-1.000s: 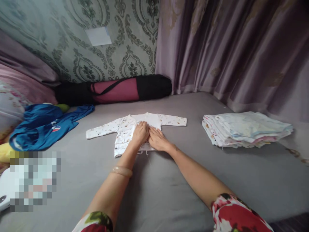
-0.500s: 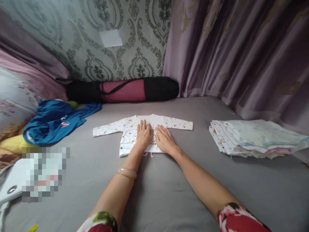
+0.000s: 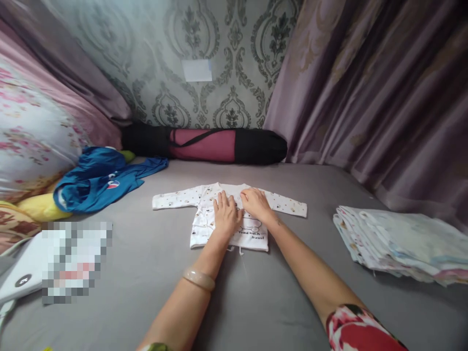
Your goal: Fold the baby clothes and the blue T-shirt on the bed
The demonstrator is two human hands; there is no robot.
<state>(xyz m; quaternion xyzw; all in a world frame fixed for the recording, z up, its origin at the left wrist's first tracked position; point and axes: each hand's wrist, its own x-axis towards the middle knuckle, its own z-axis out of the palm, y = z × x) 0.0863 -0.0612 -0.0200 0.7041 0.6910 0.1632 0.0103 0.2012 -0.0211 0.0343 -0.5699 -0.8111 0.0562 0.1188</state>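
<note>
Under both flat palms on the grey bed [image 3: 256, 302], the white baby shirt [image 3: 204, 214] lies spread, sleeves out. Left hand [image 3: 225, 217] and right hand [image 3: 256, 204] rest with fingers extended, gripping nothing; smoothing outward from centre would likely flatten wrinkles best.

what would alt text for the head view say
Both hands, left hand and right hand, press flat on a white baby shirt spread on a grey bed; folded cloths lie to the right.
</note>
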